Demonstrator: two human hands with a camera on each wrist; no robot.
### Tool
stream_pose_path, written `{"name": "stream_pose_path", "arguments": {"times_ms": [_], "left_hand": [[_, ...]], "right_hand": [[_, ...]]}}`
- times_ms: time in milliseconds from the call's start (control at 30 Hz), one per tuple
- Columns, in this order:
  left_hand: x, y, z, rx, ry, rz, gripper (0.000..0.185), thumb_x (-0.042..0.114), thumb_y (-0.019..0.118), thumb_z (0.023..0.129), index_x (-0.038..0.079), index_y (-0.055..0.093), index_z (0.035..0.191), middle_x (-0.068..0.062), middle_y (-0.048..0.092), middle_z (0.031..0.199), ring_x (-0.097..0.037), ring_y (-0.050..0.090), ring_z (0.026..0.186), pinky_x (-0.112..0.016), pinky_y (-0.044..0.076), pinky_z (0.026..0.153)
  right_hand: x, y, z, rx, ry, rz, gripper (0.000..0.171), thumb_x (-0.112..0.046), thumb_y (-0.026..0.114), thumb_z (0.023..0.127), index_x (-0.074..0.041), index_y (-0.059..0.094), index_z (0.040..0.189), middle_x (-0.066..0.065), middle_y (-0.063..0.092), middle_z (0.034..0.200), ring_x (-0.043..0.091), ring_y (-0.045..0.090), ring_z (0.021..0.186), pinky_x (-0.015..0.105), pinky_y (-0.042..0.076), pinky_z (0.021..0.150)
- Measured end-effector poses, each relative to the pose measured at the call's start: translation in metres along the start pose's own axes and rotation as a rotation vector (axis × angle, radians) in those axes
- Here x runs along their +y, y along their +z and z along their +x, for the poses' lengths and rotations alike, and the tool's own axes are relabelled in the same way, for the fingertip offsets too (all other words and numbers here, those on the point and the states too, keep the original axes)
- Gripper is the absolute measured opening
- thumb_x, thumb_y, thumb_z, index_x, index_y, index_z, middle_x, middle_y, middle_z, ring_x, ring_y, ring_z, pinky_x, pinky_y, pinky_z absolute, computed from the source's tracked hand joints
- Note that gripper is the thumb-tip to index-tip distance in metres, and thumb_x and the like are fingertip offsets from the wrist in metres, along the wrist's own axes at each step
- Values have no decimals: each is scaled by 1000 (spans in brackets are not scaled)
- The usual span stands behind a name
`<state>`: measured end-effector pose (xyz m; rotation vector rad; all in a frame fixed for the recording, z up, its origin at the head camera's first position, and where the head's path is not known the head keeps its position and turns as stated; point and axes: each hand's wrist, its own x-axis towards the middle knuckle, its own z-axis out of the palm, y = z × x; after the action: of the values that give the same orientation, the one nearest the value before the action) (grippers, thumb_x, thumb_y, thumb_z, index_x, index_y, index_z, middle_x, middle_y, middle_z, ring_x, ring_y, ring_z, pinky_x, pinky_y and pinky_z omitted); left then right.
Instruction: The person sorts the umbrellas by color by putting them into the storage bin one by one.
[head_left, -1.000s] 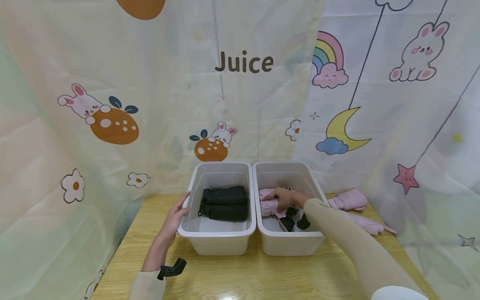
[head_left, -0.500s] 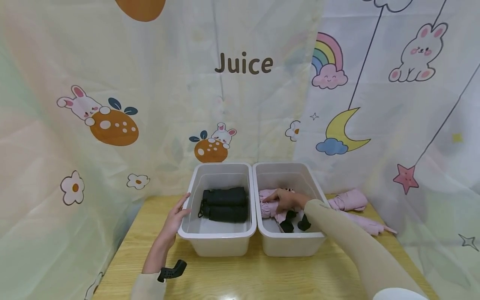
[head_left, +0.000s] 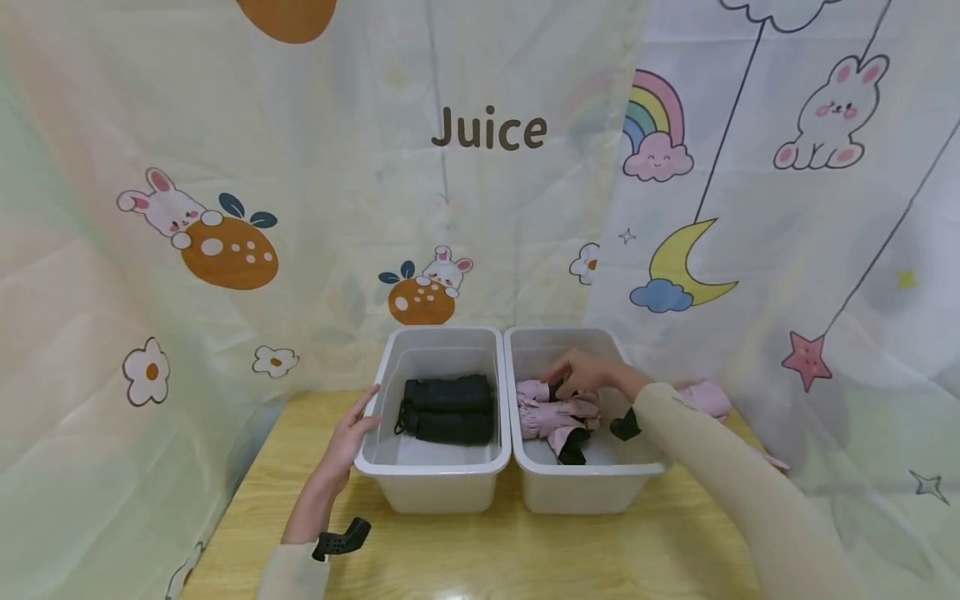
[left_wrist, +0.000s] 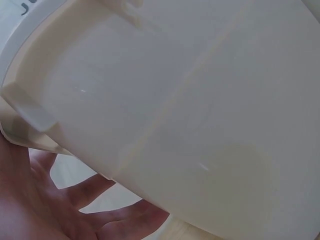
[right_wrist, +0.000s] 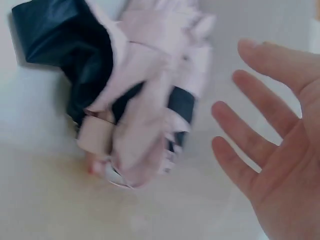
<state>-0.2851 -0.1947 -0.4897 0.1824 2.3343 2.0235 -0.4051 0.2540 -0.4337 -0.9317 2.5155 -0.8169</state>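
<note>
- Here, the left hand (head_left: 351, 439) is resting with straight fingers against the outer wall of the left bin (head_left: 382, 467).
- The right hand (head_left: 583, 372) is hovering, fingers spread, holding nothing, above the pink umbrella (head_left: 557, 411) lying in the right bin (head_left: 592, 492).

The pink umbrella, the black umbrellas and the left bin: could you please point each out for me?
pink umbrella (head_left: 553, 410), head view, on its folded canopy.
black umbrellas (head_left: 448, 408), head view, between the two stacked bundles.
left bin (head_left: 431, 468), head view, on its near rim.
</note>
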Motion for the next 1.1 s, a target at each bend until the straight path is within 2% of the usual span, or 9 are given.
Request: {"name": "stream_pose_path", "arguments": {"times_ms": [133, 200, 300, 467, 567, 667, 900, 1100], "left_hand": [[2, -2, 1, 0, 4, 2, 57, 21, 47, 102, 26, 27, 155, -13, 16, 159, -39, 31, 134, -53, 38, 97], [3, -4, 1, 2, 4, 2, 57, 22, 47, 102, 26, 27, 155, -13, 16, 159, -39, 31, 135, -54, 37, 98], [4, -6, 2, 5, 3, 3, 57, 21, 47, 102, 25, 26, 155, -13, 16, 159, -39, 31, 135, -53, 36, 98], [4, -6, 2, 0, 10, 8, 57, 19, 46, 102, 23, 25, 156, -13, 15, 160, -39, 31, 134, -52, 37, 98], [4, -5, 3, -4, 17, 8, 57, 20, 46, 102, 23, 25, 156, -13, 14, 160, -39, 30, 134, -53, 36, 98], [4, -5, 4, -13, 25, 8, 57, 21, 46, 103, 22, 24, 156, -14, 14, 160, -40, 29, 135, -53, 36, 98], [1, -9, 0, 7, -12, 31, 56, 21, 44, 103, 22, 25, 156, -13, 14, 160, -39, 30, 135, -51, 37, 97], [-1, -3, 2, -14, 3, 2, 56, 23, 46, 103, 23, 25, 156, -12, 14, 160, -38, 29, 135, -50, 38, 97]], "right_hand": [[-14, -24, -23, 15, 39, 24, 35, -10, 69, 89, -6, 67, 124, 9, 66, 120, 30, 60, 111, 39, 51, 86], [-20, -35, -37, 41, 33, 64, 35, -10, 66, 92, -6, 66, 127, 9, 65, 122, 30, 60, 112, 42, 50, 87], [-25, -51, -64, 127, 22, 76, 34, -11, 64, 94, -7, 64, 128, 11, 65, 122, 34, 59, 112, 46, 49, 88], [-15, -62, -113, 312, 17, 29, 35, -9, 64, 94, -2, 62, 128, 17, 64, 120, 37, 62, 106, 44, 52, 83], [-4, -61, -142, 385, 41, 30, 36, -10, 63, 95, 0, 60, 129, 20, 63, 121, 39, 62, 105, 43, 53, 81], [11, -57, -165, 414, 89, 24, 38, -17, 63, 96, -2, 59, 130, 19, 62, 122, 37, 61, 106, 42, 53, 80], [46, -29, -196, 428, 189, 47, 40, -16, 67, 93, 0, 59, 129, 24, 61, 120, 39, 62, 102, 39, 55, 74], [89, -7, -220, 488, 284, -82, 34, -18, 63, 96, 4, 64, 122, 24, 63, 115, 43, 60, 102, 50, 53, 78]]}}
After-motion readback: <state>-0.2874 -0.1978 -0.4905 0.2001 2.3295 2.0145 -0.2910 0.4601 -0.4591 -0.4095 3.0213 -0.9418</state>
